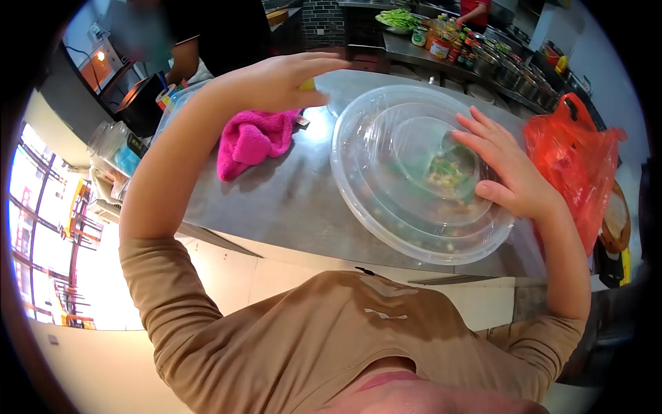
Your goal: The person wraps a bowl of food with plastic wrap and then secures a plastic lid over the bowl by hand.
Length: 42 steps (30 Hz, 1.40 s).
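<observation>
A large round clear plastic bowl (386,228) with a translucent lid stands on the metal counter. Green and pale chopped food shows blurrily through the plastic. My right hand (507,162) lies over the lid's right side, fingers spread, with the fingertips seeming to touch it. To the left of the bowl, my left hand (276,81) is raised above the counter, its fingers stretched out and the thumb apart. A small yellow thing (307,84) shows between that thumb and the fingers; I cannot tell whether the hand touches it. Below the left hand lies a crumpled pink cloth (255,141).
A red plastic bag (572,165) stands right of the bowl on the counter (276,214). Clear jars (114,148) are at the left. Behind, another counter holds sauce bottles (445,45), metal pots (510,72) and leafy greens (396,19). Two other people are partly visible at the back.
</observation>
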Each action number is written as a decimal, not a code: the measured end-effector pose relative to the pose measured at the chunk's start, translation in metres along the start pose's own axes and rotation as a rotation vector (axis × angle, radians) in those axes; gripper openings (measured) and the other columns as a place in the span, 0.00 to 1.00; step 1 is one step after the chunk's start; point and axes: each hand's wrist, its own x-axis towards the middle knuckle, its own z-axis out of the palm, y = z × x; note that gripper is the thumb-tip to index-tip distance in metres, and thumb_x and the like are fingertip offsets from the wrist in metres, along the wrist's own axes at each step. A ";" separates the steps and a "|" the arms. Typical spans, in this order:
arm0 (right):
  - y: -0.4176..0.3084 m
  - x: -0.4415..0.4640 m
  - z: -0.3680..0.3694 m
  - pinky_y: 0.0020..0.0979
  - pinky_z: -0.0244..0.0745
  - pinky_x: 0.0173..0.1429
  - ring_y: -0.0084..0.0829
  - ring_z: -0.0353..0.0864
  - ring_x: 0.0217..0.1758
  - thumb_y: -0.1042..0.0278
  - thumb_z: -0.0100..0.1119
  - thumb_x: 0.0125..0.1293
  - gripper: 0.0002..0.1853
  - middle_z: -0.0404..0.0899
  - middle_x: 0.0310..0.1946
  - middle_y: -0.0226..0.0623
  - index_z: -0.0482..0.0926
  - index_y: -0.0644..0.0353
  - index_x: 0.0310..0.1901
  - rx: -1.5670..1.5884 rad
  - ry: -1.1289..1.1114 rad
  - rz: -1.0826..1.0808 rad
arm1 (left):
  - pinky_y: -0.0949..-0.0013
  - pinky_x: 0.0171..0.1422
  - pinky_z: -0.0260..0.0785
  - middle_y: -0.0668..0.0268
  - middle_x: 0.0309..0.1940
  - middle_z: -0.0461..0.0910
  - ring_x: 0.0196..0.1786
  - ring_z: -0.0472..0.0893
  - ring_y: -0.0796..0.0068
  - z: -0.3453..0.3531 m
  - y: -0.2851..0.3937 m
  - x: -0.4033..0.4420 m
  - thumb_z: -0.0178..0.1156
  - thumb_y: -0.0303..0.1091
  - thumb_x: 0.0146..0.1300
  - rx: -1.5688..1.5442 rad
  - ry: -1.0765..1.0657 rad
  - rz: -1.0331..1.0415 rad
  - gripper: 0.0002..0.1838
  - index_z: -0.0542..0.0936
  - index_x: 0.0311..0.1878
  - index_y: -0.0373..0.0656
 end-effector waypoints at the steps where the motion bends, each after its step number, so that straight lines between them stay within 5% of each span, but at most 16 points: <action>1: 0.000 0.000 0.000 0.49 0.43 0.75 0.50 0.48 0.77 0.41 0.50 0.63 0.36 0.57 0.72 0.45 0.65 0.56 0.67 0.009 0.003 -0.003 | 0.58 0.69 0.63 0.56 0.70 0.61 0.68 0.67 0.54 -0.002 -0.004 -0.012 0.62 0.40 0.60 0.047 -0.086 -0.108 0.36 0.62 0.71 0.51; 3: 0.000 0.001 0.001 0.49 0.44 0.75 0.50 0.48 0.77 0.41 0.50 0.63 0.36 0.58 0.71 0.45 0.65 0.56 0.67 0.025 0.007 -0.008 | 0.56 0.66 0.67 0.55 0.69 0.63 0.65 0.70 0.51 -0.005 0.005 -0.034 0.66 0.36 0.55 0.139 -0.256 -0.324 0.39 0.63 0.71 0.53; 6: -0.001 0.002 0.000 0.48 0.44 0.75 0.50 0.49 0.76 0.40 0.50 0.63 0.36 0.58 0.71 0.44 0.66 0.56 0.67 0.043 0.012 -0.012 | 0.54 0.59 0.70 0.54 0.62 0.70 0.58 0.74 0.50 0.019 0.005 -0.049 0.67 0.31 0.48 0.272 -0.454 -0.384 0.38 0.68 0.67 0.52; 12: 0.002 0.000 0.002 0.47 0.46 0.74 0.51 0.50 0.76 0.41 0.50 0.63 0.36 0.60 0.70 0.44 0.66 0.58 0.66 0.046 0.038 -0.030 | 0.59 0.50 0.73 0.57 0.45 0.76 0.48 0.78 0.52 0.010 0.010 -0.048 0.62 0.21 0.43 0.205 -0.454 -0.401 0.21 0.81 0.45 0.44; 19: -0.001 0.000 0.001 0.47 0.48 0.74 0.51 0.52 0.75 0.44 0.52 0.63 0.35 0.62 0.69 0.45 0.67 0.58 0.66 0.070 0.064 -0.034 | 0.62 0.49 0.73 0.57 0.43 0.76 0.44 0.79 0.52 -0.059 -0.020 -0.035 0.58 0.15 0.42 0.419 0.378 -0.232 0.22 0.80 0.44 0.42; 23: 0.001 -0.001 0.004 0.47 0.49 0.73 0.52 0.53 0.75 0.45 0.52 0.63 0.34 0.64 0.68 0.45 0.68 0.58 0.65 0.074 0.092 -0.044 | 0.63 0.48 0.72 0.57 0.37 0.79 0.42 0.79 0.58 -0.081 -0.023 -0.010 0.62 0.28 0.49 0.580 0.487 -0.210 0.14 0.81 0.43 0.43; 24: 0.001 -0.001 0.004 0.47 0.50 0.73 0.52 0.53 0.75 0.45 0.52 0.63 0.34 0.64 0.68 0.45 0.68 0.58 0.65 0.075 0.097 -0.046 | 0.59 0.46 0.73 0.53 0.33 0.75 0.40 0.77 0.49 -0.073 -0.024 -0.001 0.61 0.26 0.38 0.479 0.619 -0.161 0.12 0.81 0.32 0.43; 27: 0.002 -0.001 0.004 0.47 0.50 0.73 0.52 0.54 0.75 0.45 0.53 0.62 0.34 0.64 0.68 0.46 0.68 0.59 0.65 0.077 0.100 -0.048 | 0.62 0.52 0.73 0.55 0.45 0.77 0.48 0.79 0.53 -0.048 -0.050 0.019 0.61 0.21 0.43 0.438 0.538 -0.217 0.23 0.80 0.48 0.45; 29: 0.001 -0.001 0.004 0.47 0.50 0.73 0.52 0.54 0.74 0.46 0.54 0.62 0.34 0.64 0.68 0.46 0.68 0.59 0.65 0.079 0.106 -0.049 | 0.59 0.57 0.72 0.55 0.51 0.75 0.54 0.77 0.50 -0.009 -0.072 0.040 0.65 0.30 0.48 0.377 0.118 -0.326 0.27 0.77 0.56 0.50; 31: 0.001 -0.002 0.004 0.47 0.50 0.73 0.52 0.54 0.74 0.47 0.54 0.62 0.33 0.64 0.68 0.45 0.68 0.58 0.65 0.081 0.109 -0.054 | 0.55 0.59 0.70 0.52 0.58 0.70 0.57 0.74 0.47 0.050 -0.070 0.032 0.65 0.37 0.53 0.439 -0.038 -0.242 0.31 0.72 0.63 0.54; 33: 0.002 -0.002 0.004 0.48 0.50 0.73 0.52 0.54 0.74 0.49 0.55 0.61 0.33 0.64 0.68 0.45 0.68 0.58 0.65 0.077 0.107 -0.062 | 0.50 0.59 0.70 0.51 0.58 0.70 0.59 0.73 0.46 0.067 -0.062 0.033 0.63 0.42 0.55 0.469 0.031 -0.300 0.31 0.70 0.65 0.59; 42: 0.001 -0.001 0.003 0.47 0.50 0.72 0.52 0.54 0.74 0.49 0.55 0.61 0.32 0.65 0.67 0.44 0.69 0.58 0.64 0.089 0.100 -0.055 | 0.56 0.53 0.72 0.49 0.50 0.72 0.51 0.78 0.50 0.053 -0.071 0.028 0.61 0.37 0.57 0.391 -0.062 -0.504 0.23 0.75 0.58 0.54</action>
